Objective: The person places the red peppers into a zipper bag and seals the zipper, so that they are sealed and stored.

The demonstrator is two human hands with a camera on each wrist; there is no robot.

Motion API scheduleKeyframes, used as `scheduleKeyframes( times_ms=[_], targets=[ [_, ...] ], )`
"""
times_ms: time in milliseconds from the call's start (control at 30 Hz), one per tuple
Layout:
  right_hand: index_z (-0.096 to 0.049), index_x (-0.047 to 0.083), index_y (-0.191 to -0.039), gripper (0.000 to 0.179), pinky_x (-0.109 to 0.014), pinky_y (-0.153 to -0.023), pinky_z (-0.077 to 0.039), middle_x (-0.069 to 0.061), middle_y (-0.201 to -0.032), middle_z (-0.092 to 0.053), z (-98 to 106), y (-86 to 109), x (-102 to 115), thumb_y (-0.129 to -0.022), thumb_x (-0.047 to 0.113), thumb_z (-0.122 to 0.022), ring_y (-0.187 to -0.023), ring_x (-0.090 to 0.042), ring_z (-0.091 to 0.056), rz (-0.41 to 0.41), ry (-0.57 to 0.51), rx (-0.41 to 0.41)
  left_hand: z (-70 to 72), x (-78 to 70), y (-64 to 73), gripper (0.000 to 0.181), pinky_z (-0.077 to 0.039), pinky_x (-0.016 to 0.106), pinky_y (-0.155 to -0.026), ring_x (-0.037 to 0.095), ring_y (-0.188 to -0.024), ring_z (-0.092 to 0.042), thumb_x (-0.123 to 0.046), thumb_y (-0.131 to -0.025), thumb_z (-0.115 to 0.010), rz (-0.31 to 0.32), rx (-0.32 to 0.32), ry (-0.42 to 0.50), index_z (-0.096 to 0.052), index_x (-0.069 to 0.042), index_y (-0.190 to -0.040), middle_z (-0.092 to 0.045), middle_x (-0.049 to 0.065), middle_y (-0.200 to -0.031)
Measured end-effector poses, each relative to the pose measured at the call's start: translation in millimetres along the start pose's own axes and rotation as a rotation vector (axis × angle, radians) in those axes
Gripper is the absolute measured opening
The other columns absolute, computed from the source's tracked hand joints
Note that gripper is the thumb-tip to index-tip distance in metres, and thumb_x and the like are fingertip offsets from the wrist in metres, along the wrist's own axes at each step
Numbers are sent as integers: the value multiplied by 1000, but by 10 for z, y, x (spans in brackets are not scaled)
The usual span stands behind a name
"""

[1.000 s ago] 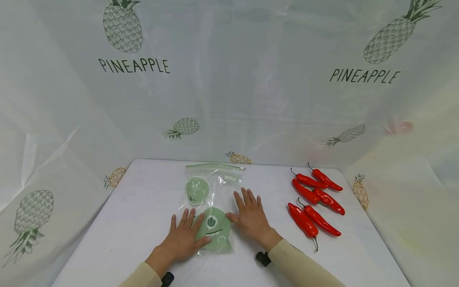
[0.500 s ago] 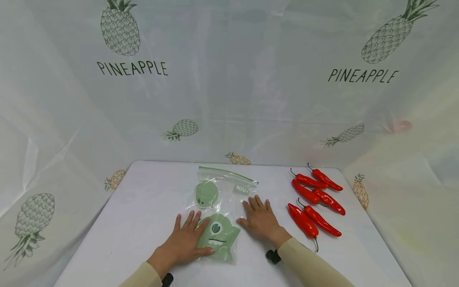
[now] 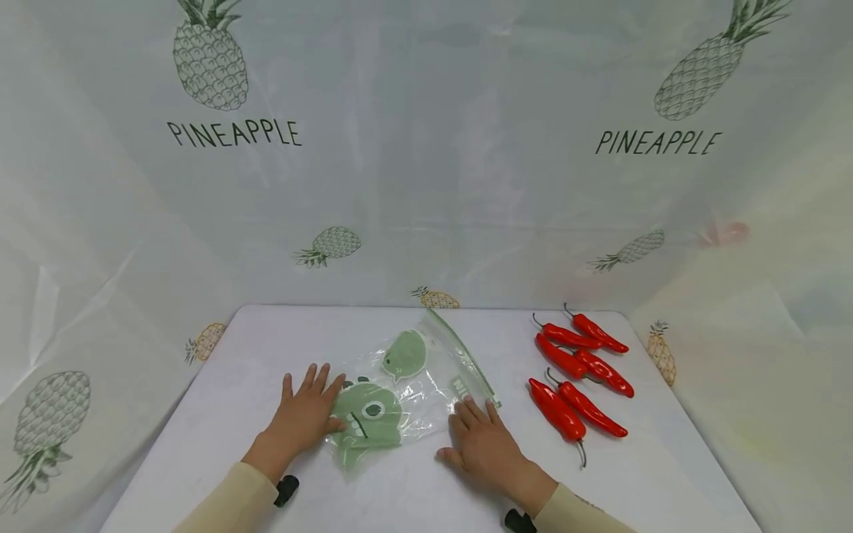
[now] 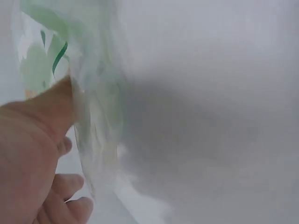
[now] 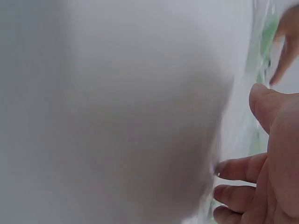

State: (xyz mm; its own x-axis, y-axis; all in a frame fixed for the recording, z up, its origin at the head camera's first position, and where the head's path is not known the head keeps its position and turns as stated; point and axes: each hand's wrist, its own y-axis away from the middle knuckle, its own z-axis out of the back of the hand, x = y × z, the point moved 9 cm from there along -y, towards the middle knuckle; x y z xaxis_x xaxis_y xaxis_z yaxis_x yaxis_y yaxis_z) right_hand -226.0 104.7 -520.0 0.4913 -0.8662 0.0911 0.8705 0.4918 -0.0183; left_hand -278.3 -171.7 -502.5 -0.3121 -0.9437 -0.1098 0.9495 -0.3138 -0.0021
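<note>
A clear zip bag (image 3: 426, 396) with a green monster print and a smaller green blob print lies turned on the white table, its green zip edge slanting at the upper right. My left hand (image 3: 303, 414) has its fingers spread at the bag's left end, thumb and forefinger over the green print. At the lower right, my right hand (image 3: 483, 448) lies with fingers extended, fingertips at the corner beside the zip. In the left wrist view the thumb overlaps the bag (image 4: 100, 93). The right wrist view shows the right fingertips right at the bag's edge.
Several red chili peppers (image 3: 580, 370) lie at the right side of the white table (image 3: 220, 414). A whitish sheet with pineapple prints (image 3: 426, 163) hangs behind and around the table.
The bag has turned clockwise, its zip edge swinging from the far side to the right. My right hand has moved nearer to me, and my left hand has shifted left with the bag's lower end.
</note>
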Motion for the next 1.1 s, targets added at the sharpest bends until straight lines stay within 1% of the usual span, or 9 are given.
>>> scheduleKeyframes(
  times_ms=[133,233,400,500,600,700,800,967,1100],
  targets=[
    [-60,5,-145,78,-66,-119,-38,-17,-154,-57,-68,125,249,-101,68,-53,-146,-40,-50,27,4,26,130,128,-62,70,-26,82,-115,55,-149,-37,-30,-92,-81,58,-54,-37,-55,-4,-151,-45,33,-158],
    [-55,6,-152,84,-64,-120,-38,-16,-160,-51,-165,175,393,-99,71,-52,-149,-39,-46,-2,-26,85,203,56,-64,54,-31,79,-114,55,-147,-41,-17,-98,-73,80,-100,-46,-58,-3,-147,-49,33,-153],
    [-48,7,-156,89,-61,-121,-39,-17,-163,-46,-251,207,579,-97,73,-55,-151,-38,-43,-35,-77,94,166,-426,32,53,-37,77,-112,53,-143,-47,-27,-100,-71,-6,-157,3,-60,-3,-145,-54,30,-150],
    [-50,8,-154,84,-55,-118,-45,-16,-160,-50,-189,197,665,-98,70,-56,-147,-36,-48,9,-64,27,18,-674,113,61,-34,79,-113,54,-145,-44,-40,-101,-69,-46,-119,74,-57,-4,-149,-51,30,-154],
    [-54,10,-152,74,-48,-114,-51,-13,-157,-53,-61,147,652,-101,63,-58,-143,-32,-52,42,-48,-53,-121,-775,184,67,-28,81,-114,54,-149,-38,-47,-101,-67,-42,-67,122,-54,-5,-151,-47,30,-158],
    [-57,10,-150,66,-45,-116,-49,-13,-156,-54,77,53,522,-102,54,-64,-145,-31,-52,41,-27,-135,-212,-776,216,70,-22,82,-116,53,-151,-35,-50,-100,-67,-36,-36,131,-53,-6,-153,-43,29,-160],
    [-56,9,-151,66,-49,-120,-44,-15,-159,-51,133,-45,348,-100,49,-69,-149,-34,-47,24,1,-172,-269,-742,223,73,-16,83,-117,53,-152,-33,-52,-98,-68,-52,-20,140,-52,-8,-154,-41,29,-162],
    [-52,5,-154,76,-60,-120,-40,-21,-162,-46,52,-111,164,-97,51,-71,-152,-42,-41,-1,-21,-114,-358,-620,186,82,-10,88,-114,57,-154,-26,-62,-97,-65,-81,-14,148,-46,-13,-159,-36,29,-165],
    [-49,4,-155,82,-62,-120,-39,-22,-164,-43,-62,-104,139,-96,59,-68,-153,-44,-39,-16,-57,-33,-355,-478,151,89,-6,88,-114,57,-156,-20,-67,-93,-67,-44,16,153,-44,-15,-161,-32,28,-168]
  ],
)
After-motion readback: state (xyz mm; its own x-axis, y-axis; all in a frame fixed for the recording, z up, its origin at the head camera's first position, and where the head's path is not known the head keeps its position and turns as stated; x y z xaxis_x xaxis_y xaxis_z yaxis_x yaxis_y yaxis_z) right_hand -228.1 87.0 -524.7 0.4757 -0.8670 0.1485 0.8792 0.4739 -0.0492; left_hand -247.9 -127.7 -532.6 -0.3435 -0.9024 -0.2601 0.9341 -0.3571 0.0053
